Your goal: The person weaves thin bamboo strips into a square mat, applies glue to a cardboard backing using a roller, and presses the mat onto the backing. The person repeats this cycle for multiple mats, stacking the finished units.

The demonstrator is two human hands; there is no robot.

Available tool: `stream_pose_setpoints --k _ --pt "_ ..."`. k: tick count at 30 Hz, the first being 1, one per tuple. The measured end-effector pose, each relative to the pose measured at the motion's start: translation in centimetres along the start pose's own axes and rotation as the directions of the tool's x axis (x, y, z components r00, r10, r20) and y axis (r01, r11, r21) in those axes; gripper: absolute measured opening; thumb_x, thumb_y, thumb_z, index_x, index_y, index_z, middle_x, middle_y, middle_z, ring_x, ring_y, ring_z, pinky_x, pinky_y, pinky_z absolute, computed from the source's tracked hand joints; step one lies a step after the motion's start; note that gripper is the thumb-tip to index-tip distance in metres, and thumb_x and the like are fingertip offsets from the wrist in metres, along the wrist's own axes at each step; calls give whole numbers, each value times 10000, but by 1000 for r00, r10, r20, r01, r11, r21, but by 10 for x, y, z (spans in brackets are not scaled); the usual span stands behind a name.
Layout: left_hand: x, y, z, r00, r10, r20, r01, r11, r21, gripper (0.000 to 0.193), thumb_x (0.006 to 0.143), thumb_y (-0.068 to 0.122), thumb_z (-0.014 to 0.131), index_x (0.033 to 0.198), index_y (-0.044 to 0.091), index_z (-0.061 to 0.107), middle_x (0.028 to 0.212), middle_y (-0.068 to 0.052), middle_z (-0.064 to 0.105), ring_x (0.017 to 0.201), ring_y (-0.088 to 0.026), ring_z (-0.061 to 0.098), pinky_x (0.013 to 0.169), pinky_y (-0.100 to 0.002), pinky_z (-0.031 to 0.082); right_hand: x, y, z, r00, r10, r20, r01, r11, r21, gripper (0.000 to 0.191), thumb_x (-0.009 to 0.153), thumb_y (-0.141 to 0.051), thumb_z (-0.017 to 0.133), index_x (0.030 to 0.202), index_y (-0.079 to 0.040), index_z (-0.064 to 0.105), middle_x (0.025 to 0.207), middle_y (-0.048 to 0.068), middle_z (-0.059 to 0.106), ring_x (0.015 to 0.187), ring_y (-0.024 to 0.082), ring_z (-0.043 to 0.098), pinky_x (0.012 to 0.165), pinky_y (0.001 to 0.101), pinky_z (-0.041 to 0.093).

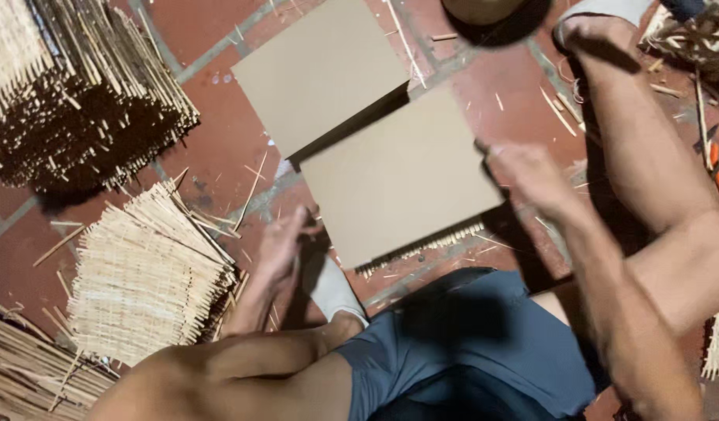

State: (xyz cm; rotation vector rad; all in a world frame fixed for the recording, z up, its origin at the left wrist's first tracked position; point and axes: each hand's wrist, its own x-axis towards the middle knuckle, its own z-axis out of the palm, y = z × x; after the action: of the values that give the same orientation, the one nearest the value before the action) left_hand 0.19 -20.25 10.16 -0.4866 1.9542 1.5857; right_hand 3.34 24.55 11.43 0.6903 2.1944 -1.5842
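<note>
My blue shorts and bent knee fill the lower frame. My right hand grips the right edge of the near tan board, which rests on a woven bamboo mat (only its fringe shows). My left hand, fingers loosely spread, hovers by the board's lower-left corner, holding nothing. A second board lies behind.
</note>
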Motion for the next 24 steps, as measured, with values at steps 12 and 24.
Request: stream_pose_setpoints --k 12,24 --pt "52 -54 39 969 -247 -27 246 968 -47 519 1015 489 578 983 -6 732 817 -97 686 650 -187 577 566 -355 461 24 43 62 990 -104 93 137 846 -516 447 1009 -370 483 1212 -3 637 1174 294 681 1143 472 631 1007 589 457" --pt "71 -64 45 968 -206 -145 224 967 119 588 1001 554 553 931 -7 717 758 -60 621 654 -188 496 601 -411 399 36 45 93 982 -158 101 181 653 -736 280 916 -124 514 1091 68 618 1082 333 667 1043 480 649 842 724 426"
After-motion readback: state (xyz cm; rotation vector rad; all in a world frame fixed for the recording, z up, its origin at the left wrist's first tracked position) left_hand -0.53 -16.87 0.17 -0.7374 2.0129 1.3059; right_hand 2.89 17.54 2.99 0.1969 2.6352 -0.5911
